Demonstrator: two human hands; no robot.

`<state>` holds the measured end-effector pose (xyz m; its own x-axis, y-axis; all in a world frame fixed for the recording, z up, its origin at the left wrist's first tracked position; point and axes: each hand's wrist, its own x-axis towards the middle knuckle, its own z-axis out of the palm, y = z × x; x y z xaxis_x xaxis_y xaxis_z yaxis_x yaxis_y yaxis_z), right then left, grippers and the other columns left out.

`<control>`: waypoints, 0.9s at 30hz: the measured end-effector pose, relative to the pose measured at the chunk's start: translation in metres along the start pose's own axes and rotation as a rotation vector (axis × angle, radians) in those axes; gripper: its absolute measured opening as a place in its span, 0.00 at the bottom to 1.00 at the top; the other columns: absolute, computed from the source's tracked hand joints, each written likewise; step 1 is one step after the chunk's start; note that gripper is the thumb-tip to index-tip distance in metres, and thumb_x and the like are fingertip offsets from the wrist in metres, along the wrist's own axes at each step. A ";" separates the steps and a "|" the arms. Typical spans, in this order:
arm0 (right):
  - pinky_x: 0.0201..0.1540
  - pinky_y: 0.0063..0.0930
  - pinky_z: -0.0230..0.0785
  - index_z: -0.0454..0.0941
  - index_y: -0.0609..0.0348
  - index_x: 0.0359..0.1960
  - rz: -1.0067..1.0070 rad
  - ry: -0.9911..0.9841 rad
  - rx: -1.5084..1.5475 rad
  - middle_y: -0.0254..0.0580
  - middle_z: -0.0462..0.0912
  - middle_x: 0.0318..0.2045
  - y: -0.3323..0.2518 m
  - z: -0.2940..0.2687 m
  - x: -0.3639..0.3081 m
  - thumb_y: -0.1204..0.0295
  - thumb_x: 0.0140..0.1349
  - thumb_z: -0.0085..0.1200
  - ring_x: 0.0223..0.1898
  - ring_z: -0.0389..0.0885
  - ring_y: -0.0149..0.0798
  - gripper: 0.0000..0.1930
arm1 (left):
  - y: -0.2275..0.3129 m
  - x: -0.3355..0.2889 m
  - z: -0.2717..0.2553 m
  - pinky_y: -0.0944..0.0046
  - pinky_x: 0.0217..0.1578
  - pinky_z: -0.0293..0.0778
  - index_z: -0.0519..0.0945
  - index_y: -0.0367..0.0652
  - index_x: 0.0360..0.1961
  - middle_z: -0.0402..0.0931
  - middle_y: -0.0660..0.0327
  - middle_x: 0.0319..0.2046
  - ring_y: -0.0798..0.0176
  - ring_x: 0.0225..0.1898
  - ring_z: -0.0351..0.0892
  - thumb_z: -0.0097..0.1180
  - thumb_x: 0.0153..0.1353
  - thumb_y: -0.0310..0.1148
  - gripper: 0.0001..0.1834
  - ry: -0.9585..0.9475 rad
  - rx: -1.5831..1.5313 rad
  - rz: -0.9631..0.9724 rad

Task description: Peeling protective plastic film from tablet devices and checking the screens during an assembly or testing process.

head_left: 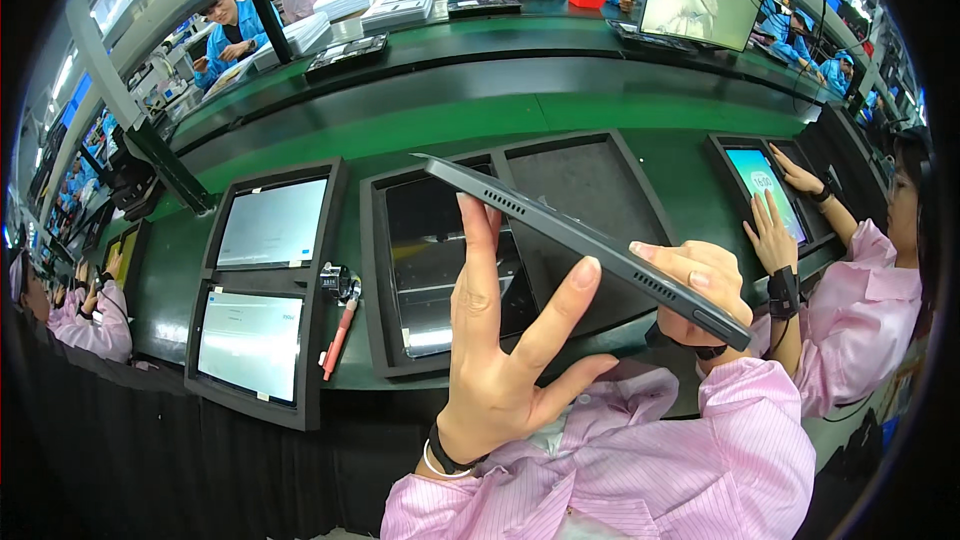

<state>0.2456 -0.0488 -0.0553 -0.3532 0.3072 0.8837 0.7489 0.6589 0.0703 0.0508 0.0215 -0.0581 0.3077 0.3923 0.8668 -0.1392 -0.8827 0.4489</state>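
A dark grey tablet is held up edge-on and tilted, its speaker slots facing me. My right hand grips its lower right end, fingers wrapped around the edge. My left hand is open beneath it with the fingers spread. One raised fingertip is at the tablet's upper left edge; whether it touches, I cannot tell. Behind the hands lies a black foam tray with two compartments. A dark-screened tablet rests in the left one, partly hidden by my left hand; bare foam shows in the right one.
Left of it, another foam tray holds two lit tablets. A red pen and a small black item lie between the trays. At right, a co-worker's hands touch a lit tablet. A green conveyor runs beyond.
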 end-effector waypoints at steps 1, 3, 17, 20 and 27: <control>0.17 0.25 0.67 0.62 0.64 0.44 0.003 0.001 -0.002 0.63 0.78 0.32 0.000 0.000 -0.001 0.77 0.51 0.54 0.25 0.81 0.48 0.19 | 0.000 0.000 0.001 0.48 0.53 0.58 0.72 0.49 0.53 0.40 0.26 0.59 0.32 0.58 0.54 0.68 0.35 0.38 0.37 -0.003 -0.002 0.000; 0.18 0.25 0.67 0.62 0.64 0.43 0.009 0.004 0.032 0.64 0.78 0.32 0.000 -0.001 -0.004 0.76 0.51 0.54 0.26 0.81 0.49 0.19 | 0.001 -0.001 0.002 0.47 0.52 0.59 0.73 0.51 0.52 0.38 0.25 0.58 0.30 0.57 0.54 0.68 0.35 0.38 0.36 -0.024 -0.007 0.004; 0.18 0.25 0.67 0.58 0.62 0.51 0.048 0.057 0.062 0.58 0.80 0.24 0.004 0.006 -0.018 0.73 0.60 0.46 0.21 0.80 0.46 0.19 | 0.004 -0.002 0.004 0.49 0.51 0.58 0.75 0.61 0.50 0.40 0.22 0.57 0.34 0.57 0.55 0.57 0.44 0.50 0.27 -0.114 0.145 0.050; 0.19 0.27 0.68 0.60 0.63 0.49 0.055 0.106 0.073 0.58 0.79 0.23 0.005 0.008 -0.017 0.72 0.60 0.46 0.18 0.79 0.46 0.18 | 0.002 0.000 0.006 0.47 0.52 0.57 0.75 0.60 0.50 0.40 0.22 0.57 0.34 0.58 0.53 0.57 0.45 0.51 0.27 -0.134 0.115 0.047; 0.14 0.22 0.63 0.57 0.63 0.50 0.082 0.084 0.074 0.63 0.78 0.30 0.011 0.005 -0.024 0.76 0.57 0.49 0.19 0.79 0.43 0.20 | -0.002 -0.001 0.014 0.43 0.59 0.42 0.79 0.53 0.45 0.27 0.24 0.59 0.27 0.62 0.34 0.55 0.46 0.56 0.27 -0.249 0.172 0.081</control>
<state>0.2590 -0.0456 -0.0779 -0.2425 0.3057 0.9207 0.7291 0.6836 -0.0350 0.0643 0.0196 -0.0629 0.5260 0.2626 0.8089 -0.0173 -0.9476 0.3189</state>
